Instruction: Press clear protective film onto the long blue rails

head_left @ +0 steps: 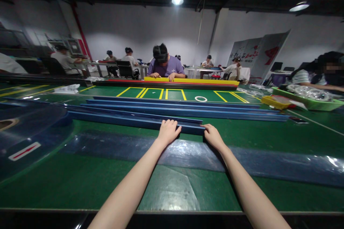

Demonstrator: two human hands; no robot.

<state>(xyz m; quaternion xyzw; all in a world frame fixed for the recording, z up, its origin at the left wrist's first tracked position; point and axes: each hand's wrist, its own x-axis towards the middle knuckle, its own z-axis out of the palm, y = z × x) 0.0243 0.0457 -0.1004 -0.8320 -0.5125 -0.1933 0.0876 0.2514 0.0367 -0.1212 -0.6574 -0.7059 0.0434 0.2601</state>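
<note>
A long blue channel-shaped strip (120,122) lies crosswise on the green table, its right end in front of me. My left hand (168,131) grips it a little short of that end, fingers bent over the top edge. At the very tip, my right hand (213,135) has its fingers closed against the end of the strip. Just beyond lie several more blue channel strips (228,113), side by side. Nearer to me, a flat clear bluish plastic band (193,154) runs across the table beneath my forearms.
At left sits a large roll of clear plastic (45,125) with a red-arrow label (24,151). Further off are a white ring (201,98), yellow and black strips (188,84) and a person in purple (172,67). A green tray (319,104), a yellow tray (276,103) and a phone-like object (299,120) lie right.
</note>
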